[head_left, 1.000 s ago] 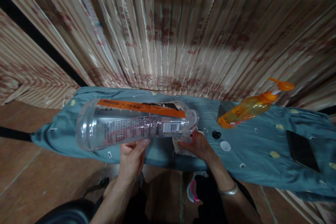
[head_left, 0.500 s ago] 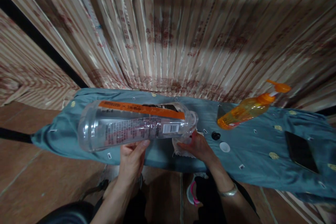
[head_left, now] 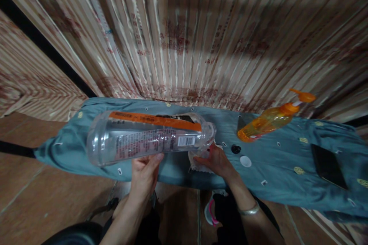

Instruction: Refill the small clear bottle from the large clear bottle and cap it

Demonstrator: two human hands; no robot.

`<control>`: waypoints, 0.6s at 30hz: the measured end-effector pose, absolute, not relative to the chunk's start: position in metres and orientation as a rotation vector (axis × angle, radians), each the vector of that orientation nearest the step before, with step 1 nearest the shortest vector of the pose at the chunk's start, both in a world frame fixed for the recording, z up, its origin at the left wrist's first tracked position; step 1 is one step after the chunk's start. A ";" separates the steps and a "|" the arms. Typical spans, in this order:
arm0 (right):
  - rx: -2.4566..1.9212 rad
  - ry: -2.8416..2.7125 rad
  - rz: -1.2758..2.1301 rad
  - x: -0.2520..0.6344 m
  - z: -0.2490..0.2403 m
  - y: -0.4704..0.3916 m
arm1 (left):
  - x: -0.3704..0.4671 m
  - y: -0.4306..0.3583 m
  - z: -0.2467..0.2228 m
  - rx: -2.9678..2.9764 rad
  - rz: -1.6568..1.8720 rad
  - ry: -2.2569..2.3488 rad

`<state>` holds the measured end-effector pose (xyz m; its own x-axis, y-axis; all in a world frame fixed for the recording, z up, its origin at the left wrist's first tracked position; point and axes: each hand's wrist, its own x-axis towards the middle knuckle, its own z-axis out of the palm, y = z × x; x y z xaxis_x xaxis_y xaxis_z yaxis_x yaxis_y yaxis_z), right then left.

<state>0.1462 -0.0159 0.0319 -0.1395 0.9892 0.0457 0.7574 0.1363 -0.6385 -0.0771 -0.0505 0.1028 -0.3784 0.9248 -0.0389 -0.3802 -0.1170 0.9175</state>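
Observation:
A large clear plastic bottle (head_left: 146, 136) with an orange-striped label lies almost level, its neck pointing right. From below, my left hand (head_left: 146, 172) grips its body, thumb on the near side. My right hand (head_left: 217, 160) is closed by the bottle's mouth, around a small clear container (head_left: 202, 154) held under the neck. A whitish cloth or paper (head_left: 198, 165) shows beneath that container. Whether liquid is flowing cannot be made out.
On the teal cloth (head_left: 276, 176) are an orange pump bottle (head_left: 267, 122), a black cap (head_left: 236, 149), a white round lid (head_left: 245, 161) and a dark phone (head_left: 329, 165). A striped curtain (head_left: 184, 46) hangs behind.

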 end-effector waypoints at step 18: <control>-1.646 -1.957 0.720 0.146 0.036 -0.016 | -0.076 -0.050 0.105 0.713 1.673 1.113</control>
